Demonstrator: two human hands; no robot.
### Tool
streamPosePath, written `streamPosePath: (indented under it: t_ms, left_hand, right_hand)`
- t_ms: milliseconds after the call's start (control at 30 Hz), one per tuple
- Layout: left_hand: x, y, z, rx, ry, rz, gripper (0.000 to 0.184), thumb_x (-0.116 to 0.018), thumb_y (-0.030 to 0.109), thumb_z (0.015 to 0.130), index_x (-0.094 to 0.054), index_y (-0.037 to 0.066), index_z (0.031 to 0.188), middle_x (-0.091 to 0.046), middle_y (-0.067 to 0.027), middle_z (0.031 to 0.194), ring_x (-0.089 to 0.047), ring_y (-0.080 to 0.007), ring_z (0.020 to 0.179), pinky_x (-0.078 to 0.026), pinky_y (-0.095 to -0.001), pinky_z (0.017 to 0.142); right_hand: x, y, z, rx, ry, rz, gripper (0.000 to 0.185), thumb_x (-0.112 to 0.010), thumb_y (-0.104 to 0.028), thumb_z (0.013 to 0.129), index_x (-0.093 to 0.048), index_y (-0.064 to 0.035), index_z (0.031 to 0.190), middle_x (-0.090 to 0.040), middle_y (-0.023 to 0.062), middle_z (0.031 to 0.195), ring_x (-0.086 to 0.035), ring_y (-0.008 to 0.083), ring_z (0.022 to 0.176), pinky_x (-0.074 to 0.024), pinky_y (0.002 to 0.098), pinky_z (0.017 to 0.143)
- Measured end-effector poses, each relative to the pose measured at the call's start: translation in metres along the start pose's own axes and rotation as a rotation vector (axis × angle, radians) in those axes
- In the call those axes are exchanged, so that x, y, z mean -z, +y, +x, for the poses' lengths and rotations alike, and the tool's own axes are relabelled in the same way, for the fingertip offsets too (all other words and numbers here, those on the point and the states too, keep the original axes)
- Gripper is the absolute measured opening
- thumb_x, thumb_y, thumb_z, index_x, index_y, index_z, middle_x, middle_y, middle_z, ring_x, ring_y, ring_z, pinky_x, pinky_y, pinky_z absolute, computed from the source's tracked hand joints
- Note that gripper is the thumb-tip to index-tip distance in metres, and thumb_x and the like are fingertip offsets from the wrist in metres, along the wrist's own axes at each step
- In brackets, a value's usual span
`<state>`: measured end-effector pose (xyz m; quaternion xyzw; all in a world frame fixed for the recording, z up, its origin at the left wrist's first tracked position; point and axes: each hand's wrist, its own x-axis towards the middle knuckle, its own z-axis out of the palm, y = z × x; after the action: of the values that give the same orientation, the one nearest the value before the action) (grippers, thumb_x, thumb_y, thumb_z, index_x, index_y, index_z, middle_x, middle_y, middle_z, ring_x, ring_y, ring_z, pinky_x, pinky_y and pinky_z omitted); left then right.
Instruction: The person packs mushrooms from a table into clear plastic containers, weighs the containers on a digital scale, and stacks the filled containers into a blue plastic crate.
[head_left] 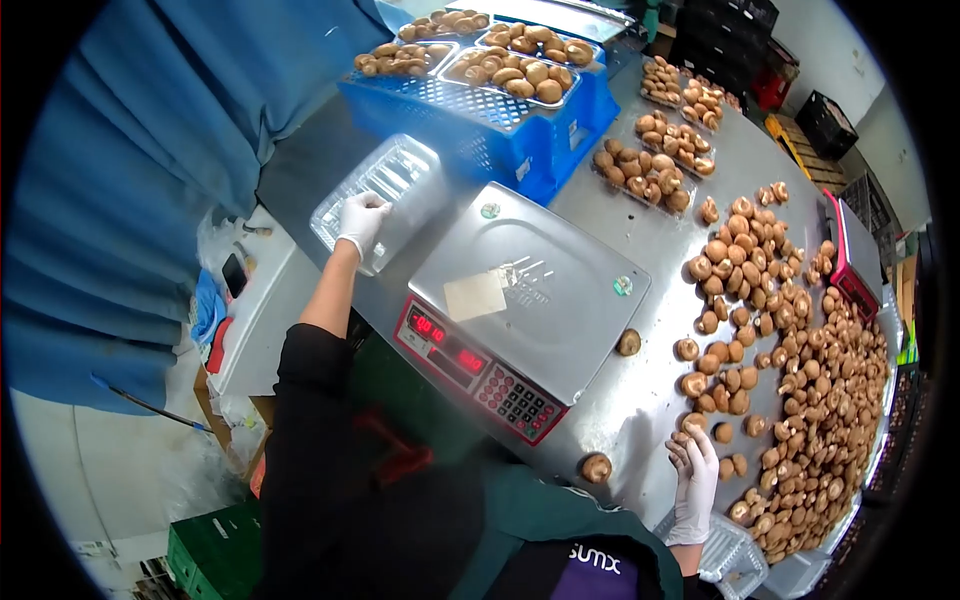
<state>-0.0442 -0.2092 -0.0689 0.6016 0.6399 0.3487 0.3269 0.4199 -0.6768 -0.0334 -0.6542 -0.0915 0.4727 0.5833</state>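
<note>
My left hand [362,222], in a white glove, is at a stack of clear plastic trays [400,170] left of the scale. Its fingers are curled and closed on the top tray's side. My right hand [693,482], also gloved, is over the steel table at the lower right. Its fingers stretch out and stand apart, the tips close to a brown mushroom [694,421]; I cannot tell if they touch. Between my hands lies a digital scale [540,290] with red lit digits, its pan carrying only a pale label. Single mushrooms [596,467] sit beside the scale.
A big heap of mushrooms [820,420] covers the table's right side. Filled trays [640,175] stand at the back, and others [515,75] rest on a blue crate [480,120]. Another scale [852,250] is at the far right. Clear trays [735,555] lie by my right wrist.
</note>
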Motion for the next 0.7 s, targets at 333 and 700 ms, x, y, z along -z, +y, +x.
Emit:
streamPosePath:
  t_ms: [333, 700]
  left_hand:
    - [0.009, 0.019, 0.003, 0.158, -0.101, -0.035, 0.012, -0.075, 0.009, 0.083, -0.069, 0.005, 0.074, -0.062, 0.0001, 0.069, -0.053, -0.0095, 0.066, -0.043, -0.0282, 0.063]
    - [0.011, 0.027, -0.020, -0.439, 0.392, 0.466, 0.010, -0.068, 0.015, 0.090, -0.066, 0.006, 0.086, -0.067, -0.0093, 0.083, -0.062, -0.0205, 0.076, -0.050, -0.0333, 0.074]
  right_hand:
    - [0.013, 0.019, -0.013, 0.000, 0.016, 0.008, 0.038, -0.060, -0.018, 0.097, -0.056, 0.0033, 0.128, -0.066, 0.0091, 0.106, -0.065, 0.0173, 0.096, -0.0473, 0.0276, 0.086]
    - [0.021, 0.028, -0.013, 0.064, 0.063, -0.261, 0.034, -0.054, -0.014, 0.100, -0.057, 0.0028, 0.129, -0.067, 0.0120, 0.114, -0.066, 0.0183, 0.103, -0.0485, 0.0278, 0.089]
